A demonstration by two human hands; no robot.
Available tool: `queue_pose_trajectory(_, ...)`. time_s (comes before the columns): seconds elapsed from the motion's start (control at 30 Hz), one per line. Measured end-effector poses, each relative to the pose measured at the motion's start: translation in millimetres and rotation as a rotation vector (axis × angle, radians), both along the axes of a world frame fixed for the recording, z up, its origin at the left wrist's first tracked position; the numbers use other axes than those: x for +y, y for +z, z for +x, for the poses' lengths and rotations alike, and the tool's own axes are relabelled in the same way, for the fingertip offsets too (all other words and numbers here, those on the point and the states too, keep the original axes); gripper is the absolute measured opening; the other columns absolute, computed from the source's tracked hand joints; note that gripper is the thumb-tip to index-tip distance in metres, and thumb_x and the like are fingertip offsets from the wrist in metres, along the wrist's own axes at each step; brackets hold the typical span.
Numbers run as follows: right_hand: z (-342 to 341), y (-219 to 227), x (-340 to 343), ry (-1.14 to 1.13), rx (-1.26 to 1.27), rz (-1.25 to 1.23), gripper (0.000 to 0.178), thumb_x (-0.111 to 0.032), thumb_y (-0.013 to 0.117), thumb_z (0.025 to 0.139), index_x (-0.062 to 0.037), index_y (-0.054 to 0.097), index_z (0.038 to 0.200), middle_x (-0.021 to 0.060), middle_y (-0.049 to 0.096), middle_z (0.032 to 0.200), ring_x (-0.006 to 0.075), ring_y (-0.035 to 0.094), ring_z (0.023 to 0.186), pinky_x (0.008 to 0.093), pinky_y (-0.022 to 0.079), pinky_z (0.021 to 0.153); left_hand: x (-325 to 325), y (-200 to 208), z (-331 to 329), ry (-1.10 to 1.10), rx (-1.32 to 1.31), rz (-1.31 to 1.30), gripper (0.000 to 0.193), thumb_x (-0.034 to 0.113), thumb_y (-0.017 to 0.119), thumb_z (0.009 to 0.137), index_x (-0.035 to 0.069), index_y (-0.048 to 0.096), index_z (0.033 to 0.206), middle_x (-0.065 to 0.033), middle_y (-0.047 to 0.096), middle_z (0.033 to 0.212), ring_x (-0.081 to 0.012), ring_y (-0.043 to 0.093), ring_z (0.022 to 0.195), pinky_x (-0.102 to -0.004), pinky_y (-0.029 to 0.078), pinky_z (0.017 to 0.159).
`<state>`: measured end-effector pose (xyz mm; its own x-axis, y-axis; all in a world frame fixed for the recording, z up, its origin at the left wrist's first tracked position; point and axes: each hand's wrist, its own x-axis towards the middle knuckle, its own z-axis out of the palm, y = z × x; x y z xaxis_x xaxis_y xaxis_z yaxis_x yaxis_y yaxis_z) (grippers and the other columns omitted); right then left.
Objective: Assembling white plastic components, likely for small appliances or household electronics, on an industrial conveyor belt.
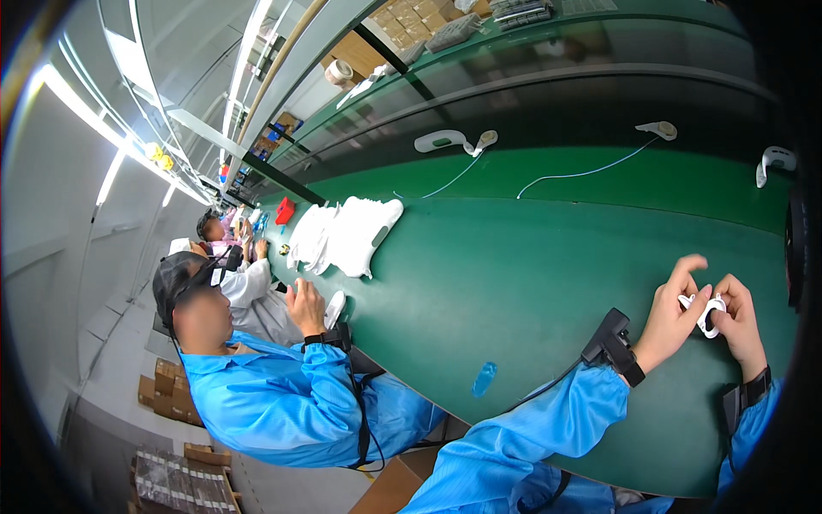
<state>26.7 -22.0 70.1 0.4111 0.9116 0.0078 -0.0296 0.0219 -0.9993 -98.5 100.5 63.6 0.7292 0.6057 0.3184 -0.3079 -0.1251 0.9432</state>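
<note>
Over the right part of the green table, my left hand (672,317) pinches a small white plastic part (705,324). Its index finger is bent and raised above the part. My right hand (740,325) grips the same part from the other side, thumb pressed near a dark spot or opening in it. Fingers cover much of the part, so its full shape is hidden. Both my wrists carry black strapped devices, and the sleeves are blue.
White shaped pieces (347,236) lie piled on the green table (479,274). White parts with thin cords (659,130) rest along the back. A blue translucent object (485,379) lies near the front edge. A co-worker in blue (274,385) sits at left, one hand raised.
</note>
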Motion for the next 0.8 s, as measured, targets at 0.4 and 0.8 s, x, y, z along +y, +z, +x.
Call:
queue_pose_trajectory(0.4, 2, 0, -3, -0.038, -0.03, -0.018, 0.016, -0.01, 0.06, 0.078, -0.0064, 0.047, 0.087, -0.0037, 0.05, 0.069, 0.0024, 0.045, 0.061, 0.019, 0.034, 0.054, -2, 0, 3, -0.074, 0.032, -0.046, 0.011, 0.009, 0.06, 0.091, -0.001, 0.059, 0.087, -0.0006, 0.051, 0.063, -0.0045, 0.042, 0.058, -0.0251, 0.031, 0.05)
queue_pose_trajectory(0.8, 2, 7, -9, -0.027, -0.029, -0.069, 0.015, 0.0, 0.057, 0.078, -0.004, 0.05, 0.091, -0.0026, 0.054, 0.077, 0.0033, 0.049, 0.069, 0.0203, 0.039, 0.059, -5, 3, 4, -0.095, 0.039, -0.054, 0.012, 0.01, 0.062, 0.092, -0.001, 0.06, 0.089, -0.001, 0.057, 0.069, -0.0049, 0.048, 0.065, -0.0238, 0.038, 0.055)
